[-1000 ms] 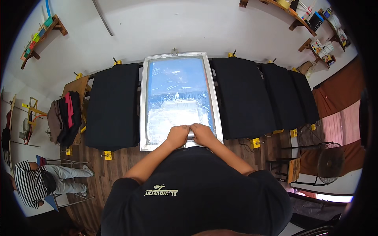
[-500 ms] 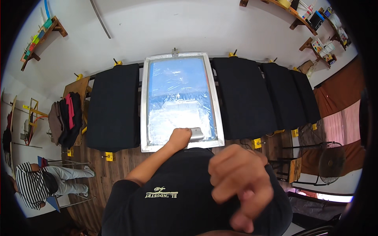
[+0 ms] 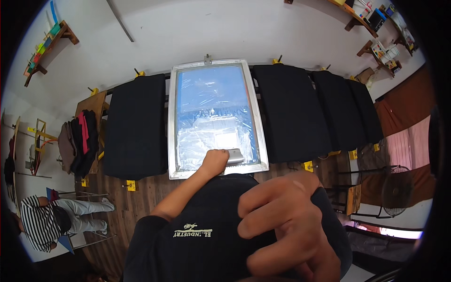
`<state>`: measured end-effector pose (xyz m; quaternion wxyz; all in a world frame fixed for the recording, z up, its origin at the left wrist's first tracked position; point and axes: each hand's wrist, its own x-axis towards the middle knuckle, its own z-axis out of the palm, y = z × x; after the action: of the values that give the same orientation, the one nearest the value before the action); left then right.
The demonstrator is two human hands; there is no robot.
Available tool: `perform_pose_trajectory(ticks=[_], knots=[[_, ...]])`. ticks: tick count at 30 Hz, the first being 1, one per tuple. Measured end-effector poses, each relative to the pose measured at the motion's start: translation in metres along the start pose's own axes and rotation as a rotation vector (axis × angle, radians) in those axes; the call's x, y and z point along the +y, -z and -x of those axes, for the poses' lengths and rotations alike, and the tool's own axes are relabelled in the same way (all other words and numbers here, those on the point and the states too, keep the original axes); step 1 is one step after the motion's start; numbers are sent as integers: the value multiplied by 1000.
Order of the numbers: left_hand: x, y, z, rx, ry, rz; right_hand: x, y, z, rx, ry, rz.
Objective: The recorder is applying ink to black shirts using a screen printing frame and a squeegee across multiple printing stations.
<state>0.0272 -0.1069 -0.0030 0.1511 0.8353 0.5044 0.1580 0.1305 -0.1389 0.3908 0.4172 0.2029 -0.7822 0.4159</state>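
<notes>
My left hand [image 3: 215, 161] is closed on one end of a short grey bar-shaped tool, which looks like a squeegee [image 3: 235, 156]. It rests low on a screen-printing frame [image 3: 172, 117] with a pale metal rim, blue mesh and crinkled clear film that throws back a bright glare. The frame lies in front of me, nearly touching my black shirt. Close to the camera, over the right side of my chest, my right hand [image 3: 286, 221] is raised with loosely bent, parted fingers. Nothing shows in it; its thumb is mostly hidden.
Boards covered in black cloth [image 3: 135, 127] stand left of the frame, and more black-covered boards [image 3: 293, 113] line the right. Dark and pink garments [image 3: 84, 141] hang at the left. A person in a striped shirt [image 3: 37, 223] is at lower left. A fan [image 3: 395, 190] stands at the right.
My right hand has turned and come nearer the camera, looking larger and lower. My left hand keeps its hold on the squeegee in about the same place. The view has shifted slightly.
</notes>
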Motion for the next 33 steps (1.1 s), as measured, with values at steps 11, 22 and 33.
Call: perform_pose_trajectory(ticks=[11, 22, 33], knots=[[3, 2, -1, -9, -17, -6, 21, -1, -17, -67, 191, -319], [0, 4, -4, -41, 6, -9, 39, -8, -9, 3, 290, -370], [9, -14, 4, 592, 213, 976, 107, -11, 163, 106, -775, 527]])
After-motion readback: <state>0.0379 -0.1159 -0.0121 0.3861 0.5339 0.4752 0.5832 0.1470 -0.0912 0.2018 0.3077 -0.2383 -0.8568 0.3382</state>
